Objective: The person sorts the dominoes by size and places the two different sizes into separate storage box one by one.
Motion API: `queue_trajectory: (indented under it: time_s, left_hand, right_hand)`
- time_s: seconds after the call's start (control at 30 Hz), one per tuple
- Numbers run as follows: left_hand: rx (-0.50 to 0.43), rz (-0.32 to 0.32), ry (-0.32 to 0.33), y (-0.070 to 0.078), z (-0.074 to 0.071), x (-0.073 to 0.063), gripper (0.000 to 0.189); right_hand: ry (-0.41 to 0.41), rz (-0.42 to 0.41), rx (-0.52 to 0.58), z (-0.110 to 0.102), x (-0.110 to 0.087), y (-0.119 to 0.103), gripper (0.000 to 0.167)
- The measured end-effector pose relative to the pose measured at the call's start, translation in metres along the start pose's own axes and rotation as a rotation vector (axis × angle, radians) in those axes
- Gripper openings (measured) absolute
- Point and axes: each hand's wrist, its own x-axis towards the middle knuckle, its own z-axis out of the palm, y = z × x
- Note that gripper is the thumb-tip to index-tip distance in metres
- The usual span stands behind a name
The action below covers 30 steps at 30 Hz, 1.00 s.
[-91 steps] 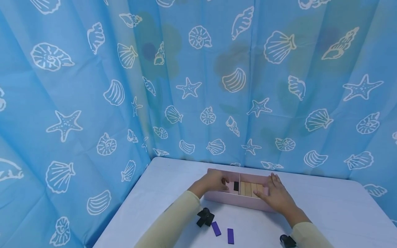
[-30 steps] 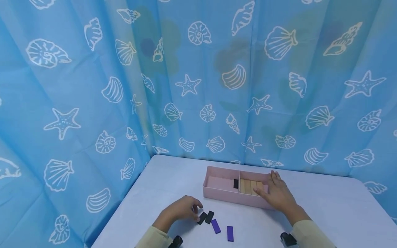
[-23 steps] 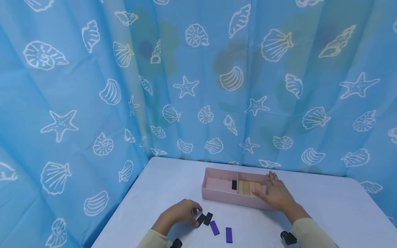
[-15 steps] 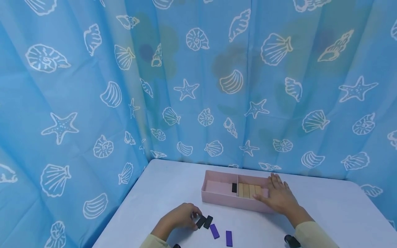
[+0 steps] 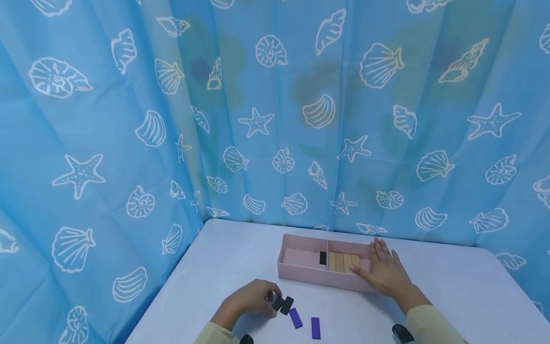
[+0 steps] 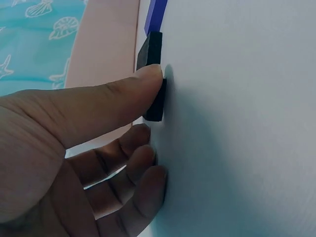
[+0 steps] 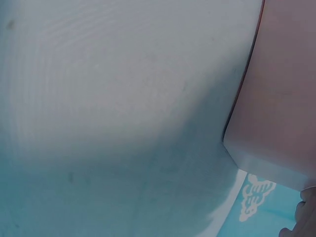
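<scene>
My left hand (image 5: 253,300) is low at the table's front-left, pinching a small black block (image 5: 278,303) between thumb and forefinger. In the left wrist view the thumb covers part of that black block (image 6: 157,106), and the forefinger is mostly hidden. A second black block (image 5: 287,305) lies right beside it, then two purple blocks (image 5: 295,318). My right hand (image 5: 388,272) rests with fairly straight fingers across the right end of a pink divided box (image 5: 322,279). The box's left compartment has one black block (image 5: 322,258) against the divider; the right holds several pale wooden blocks (image 5: 341,262).
The white table (image 5: 232,248) meets a blue seashell-print curtain (image 5: 275,143) at its back and left. A black wrist device (image 5: 402,333) sits under the right wrist. In the right wrist view, the box's outer wall (image 7: 281,94) fills the right side.
Three seconds ago my left hand was in the box's left compartment near the black block; it has since come down to the loose black blocks. The right hand has stayed on the box.
</scene>
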Motion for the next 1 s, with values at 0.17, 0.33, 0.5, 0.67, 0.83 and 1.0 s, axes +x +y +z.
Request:
queue_trajectory:
  time_s: [0.17,0.33,0.5,0.67,0.83,1.0]
  left_hand:
    - [-0.053,0.016,0.011,0.001,0.003,0.002,0.037]
    - [-0.103,0.023,0.028,0.002,0.003,0.005,0.039]
    - [-0.129,0.037,0.03,0.004,0.001,0.006,0.032]
    - [-0.198,0.076,0.036,-0.002,0.001,0.003,0.029]
    - [-0.318,0.104,0.023,-0.011,0.001,0.003,0.033]
    - [-0.454,0.117,0.043,-0.009,-0.005,0.005,0.036]
  right_hand:
    - [-0.003,0.002,0.018,-0.001,0.001,0.001,0.11]
    - [0.002,0.017,0.03,-0.003,0.003,0.002,0.11]
    - [0.013,0.026,0.022,-0.004,0.004,0.003,0.111]
    - [-0.004,0.022,0.05,-0.002,0.004,0.001,0.11]
    - [-0.011,0.014,0.042,0.002,0.003,0.0,0.11]
    - [-0.016,0.017,0.031,0.004,0.003,0.002,0.109]
